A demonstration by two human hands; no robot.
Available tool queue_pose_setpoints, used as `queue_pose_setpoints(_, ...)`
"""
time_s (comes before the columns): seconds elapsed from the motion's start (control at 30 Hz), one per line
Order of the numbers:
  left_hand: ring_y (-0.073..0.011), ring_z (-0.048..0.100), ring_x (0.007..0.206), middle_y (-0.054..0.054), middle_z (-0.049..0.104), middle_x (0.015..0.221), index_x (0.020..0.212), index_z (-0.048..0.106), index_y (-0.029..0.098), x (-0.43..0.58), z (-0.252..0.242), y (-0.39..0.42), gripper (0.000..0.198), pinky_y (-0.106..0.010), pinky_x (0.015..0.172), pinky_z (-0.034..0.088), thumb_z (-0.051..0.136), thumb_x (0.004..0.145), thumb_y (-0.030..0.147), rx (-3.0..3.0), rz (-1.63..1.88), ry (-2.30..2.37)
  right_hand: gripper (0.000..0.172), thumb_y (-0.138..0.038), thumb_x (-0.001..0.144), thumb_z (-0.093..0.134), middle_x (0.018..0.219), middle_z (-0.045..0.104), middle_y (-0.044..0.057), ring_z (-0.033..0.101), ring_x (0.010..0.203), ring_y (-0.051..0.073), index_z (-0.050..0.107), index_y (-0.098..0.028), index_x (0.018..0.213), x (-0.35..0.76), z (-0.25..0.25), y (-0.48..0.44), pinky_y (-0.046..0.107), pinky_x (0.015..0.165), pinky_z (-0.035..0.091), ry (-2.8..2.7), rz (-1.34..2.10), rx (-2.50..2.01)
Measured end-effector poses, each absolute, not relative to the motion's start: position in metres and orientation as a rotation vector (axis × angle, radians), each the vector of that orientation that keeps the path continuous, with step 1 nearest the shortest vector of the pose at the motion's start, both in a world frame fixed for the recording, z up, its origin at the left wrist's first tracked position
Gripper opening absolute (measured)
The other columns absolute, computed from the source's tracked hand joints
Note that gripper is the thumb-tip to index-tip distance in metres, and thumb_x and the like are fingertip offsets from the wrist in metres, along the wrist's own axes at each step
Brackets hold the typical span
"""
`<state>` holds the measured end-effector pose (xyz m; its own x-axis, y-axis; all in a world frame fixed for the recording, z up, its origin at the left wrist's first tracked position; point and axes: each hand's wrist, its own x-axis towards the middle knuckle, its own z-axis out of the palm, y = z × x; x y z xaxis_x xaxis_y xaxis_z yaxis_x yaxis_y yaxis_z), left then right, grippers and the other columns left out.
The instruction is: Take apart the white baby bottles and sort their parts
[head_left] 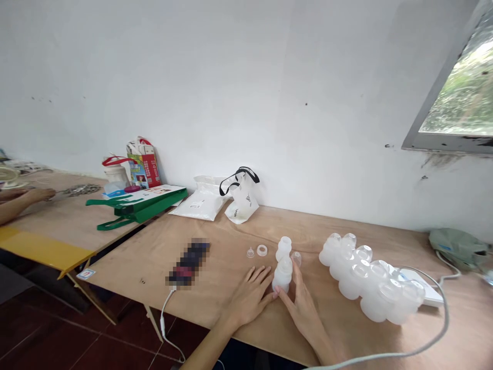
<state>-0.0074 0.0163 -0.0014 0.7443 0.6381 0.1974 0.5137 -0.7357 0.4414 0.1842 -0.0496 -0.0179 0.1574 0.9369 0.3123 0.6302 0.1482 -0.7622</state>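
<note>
A white plastic baby bottle (282, 275) stands on the plywood table (215, 313) between my hands. My right hand (302, 308) pinches its lower part between thumb and fingers. My left hand (248, 298) lies on the wood, its spread fingertips against the bottle's left side. Just behind stands a second white bottle (284, 248). A small clear teat (250, 252), a white ring (262, 250) and a clear cap (296, 258) sit close by. A large cluster of similar white bottles (370, 280) lies to my right.
A pixelated object (188, 262) with a white cable (164, 316) lies left of my hands. White packets (202, 200) and a green bag (142, 208) stand by the wall. A co-worker's hand (40, 194) rests on a neighbouring table (65, 216).
</note>
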Motion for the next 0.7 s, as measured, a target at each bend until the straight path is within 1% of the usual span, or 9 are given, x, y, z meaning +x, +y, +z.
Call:
queue_pose_setpoints(0.07,-0.0285,0.034,0.151,-0.007,0.041,0.162,0.153,0.044,0.028,-0.008,-0.004,0.018,0.052,-0.054,0.126,0.023,0.043,0.106,0.05,2.569,0.496,0.861,0.077,-0.055,0.097,0.051,0.152,0.053,0.014,0.054,0.137,0.032,0.023,-0.024,0.162,0.186,-0.024,-0.047,0.044,0.107,0.047,-1.533,0.408,-1.613)
queue_pose_setpoints(0.13,-0.0263,0.04,0.148,-0.005,0.05,0.156,0.143,0.056,0.029,-0.007,-0.008,0.021,0.039,-0.051,0.126,0.025,0.046,0.106,0.038,2.502,0.555,0.863,0.071,-0.056,0.096,0.05,0.145,0.06,0.013,0.059,0.131,0.033,0.035,-0.022,0.157,0.187,-0.03,-0.045,0.045,0.103,0.05,-1.518,0.374,-1.663)
queue_pose_setpoints(0.23,-0.0235,0.053,0.137,-0.006,0.06,0.145,0.124,0.067,0.026,-0.006,-0.012,0.027,0.03,-0.044,0.12,0.037,0.045,0.103,0.025,2.321,0.724,1.007,0.068,-0.059,0.096,0.046,0.14,0.064,0.014,0.063,0.124,0.034,0.043,-0.02,0.151,0.19,-0.035,-0.043,0.046,0.1,0.051,-1.518,0.338,-1.701)
queue_pose_setpoints(0.3,-0.0242,0.056,0.133,-0.008,0.058,0.145,0.121,0.065,0.024,-0.005,-0.01,0.032,0.028,-0.04,0.113,0.045,0.046,0.1,0.022,2.237,0.831,1.183,0.067,-0.059,0.096,0.043,0.139,0.065,0.014,0.064,0.122,0.035,0.043,-0.02,0.15,0.192,-0.036,-0.042,0.048,0.099,0.052,-1.514,0.313,-1.721)
queue_pose_setpoints(0.37,-0.027,0.06,0.128,-0.012,0.05,0.15,0.128,0.059,0.022,-0.005,-0.003,0.037,0.032,-0.041,0.105,0.05,0.048,0.098,0.021,2.214,0.833,1.388,0.067,-0.059,0.097,0.041,0.137,0.066,0.015,0.065,0.12,0.036,0.041,-0.02,0.151,0.195,-0.035,-0.042,0.049,0.096,0.053,-1.5,0.282,-1.748)
queue_pose_setpoints(0.43,-0.0299,0.065,0.119,-0.016,0.04,0.156,0.139,0.049,0.022,-0.005,0.007,0.045,0.041,-0.042,0.096,0.054,0.05,0.098,0.024,2.228,0.7,1.562,0.068,-0.059,0.097,0.039,0.137,0.065,0.015,0.064,0.121,0.037,0.038,-0.019,0.153,0.197,-0.034,-0.042,0.05,0.096,0.053,-1.48,0.259,-1.768)
queue_pose_setpoints(0.5,-0.0314,0.069,0.11,-0.019,0.034,0.158,0.149,0.039,0.024,-0.004,0.018,0.053,0.051,-0.043,0.09,0.055,0.05,0.099,0.027,2.286,0.524,1.631,0.07,-0.06,0.098,0.037,0.143,0.06,0.016,0.06,0.128,0.036,0.035,-0.019,0.155,0.198,-0.033,-0.043,0.05,0.101,0.051,-1.469,0.249,-1.753)
queue_pose_setpoints(0.6,-0.0343,0.069,0.108,-0.018,0.042,0.152,0.153,0.034,0.029,0.002,0.028,0.066,0.056,-0.044,0.088,0.055,0.052,0.1,0.03,2.38,0.385,1.586,0.071,-0.061,0.1,0.036,0.156,0.047,0.015,0.047,0.142,0.035,0.029,-0.02,0.158,0.197,-0.029,-0.045,0.051,0.111,0.043,-1.468,0.242,-1.69)
queue_pose_setpoints(0.7,-0.0356,0.069,0.107,-0.014,0.054,0.137,0.143,0.048,0.03,0.011,0.029,0.075,0.044,-0.044,0.087,0.055,0.056,0.1,0.036,2.42,0.347,1.521,0.073,-0.064,0.1,0.04,0.163,0.038,0.012,0.038,0.148,0.033,0.024,-0.024,0.159,0.194,-0.022,-0.047,0.05,0.117,0.037,-1.463,0.224,-1.631)
